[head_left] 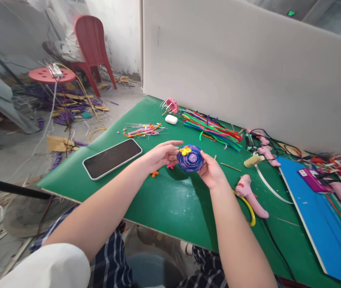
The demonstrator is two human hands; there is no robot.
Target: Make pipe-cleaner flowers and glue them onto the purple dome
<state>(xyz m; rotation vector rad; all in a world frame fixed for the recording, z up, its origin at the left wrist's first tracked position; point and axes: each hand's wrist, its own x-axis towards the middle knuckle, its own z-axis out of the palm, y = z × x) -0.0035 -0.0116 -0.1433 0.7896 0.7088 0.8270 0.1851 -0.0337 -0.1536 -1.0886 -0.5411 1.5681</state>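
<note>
Between my hands is a round, domed piece point(192, 160) of blue and purple pipe cleaner coiled in rings, with a yellow pipe-cleaner flower point(185, 151) at its upper left. My right hand point(211, 171) grips its right edge, thumb on the near side. My left hand point(163, 155) is at its left edge, one finger stretched out above and the others against the rim, their tips partly hidden. Just below the left hand, an orange pipe-cleaner flower point(154, 174) and a pink one point(170, 166) lie on the green table point(170, 204).
A phone point(112, 159) lies left, near pipe-cleaner scraps point(146, 129). Behind are a white case point(171, 119), a pink bundle point(170, 105) and coloured pipe cleaners point(212, 128). To the right are a pink glue gun point(251, 196), yellow ring point(250, 212) and blue board point(317, 224).
</note>
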